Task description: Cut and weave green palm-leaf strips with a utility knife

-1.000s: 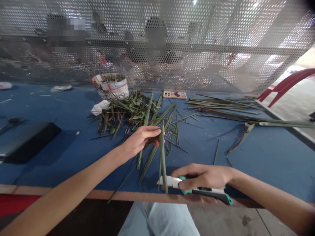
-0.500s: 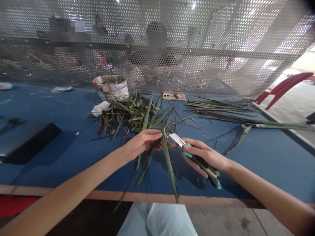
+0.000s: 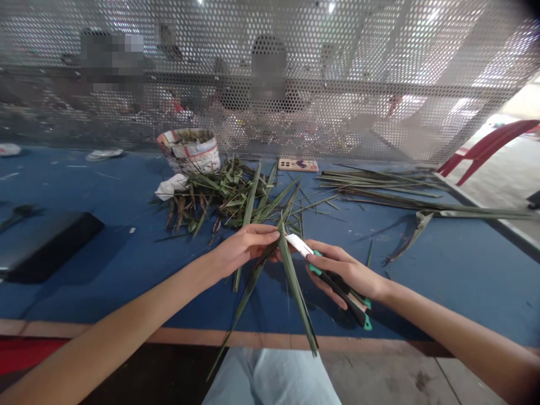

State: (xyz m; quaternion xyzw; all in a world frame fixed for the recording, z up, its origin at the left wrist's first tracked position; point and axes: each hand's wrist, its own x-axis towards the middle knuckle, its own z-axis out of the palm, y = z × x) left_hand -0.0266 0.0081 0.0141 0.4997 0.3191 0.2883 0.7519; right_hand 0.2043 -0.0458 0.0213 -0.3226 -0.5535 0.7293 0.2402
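My left hand [image 3: 253, 244] pinches long green leaf strips [image 3: 291, 270] above the blue table. One folded strip hangs down past the table's front edge, and others fan out beneath my fingers. In my right hand [image 3: 337, 270] is a box cutter [image 3: 333, 284] with a black and green handle, its broad blade extended toward the strips. The blade tip is close beside the folded strip near my left fingertips; whether they touch I cannot tell. Beyond my left hand lies a pile of leaf scraps [image 3: 230, 188].
A paper-covered basket [image 3: 192, 154] and a phone [image 3: 297, 165] stand and lie at the back, before a perforated metal screen [image 3: 358, 79]. Long leaves [image 3: 392, 185] lie at right, with a red chair [image 3: 489, 149] beyond. A black object [image 3: 54, 244] lies at left.
My right hand has moved left with the box cutter, bringing its blade close to the strips. The hanging end of the folded strip has shifted slightly right and down.
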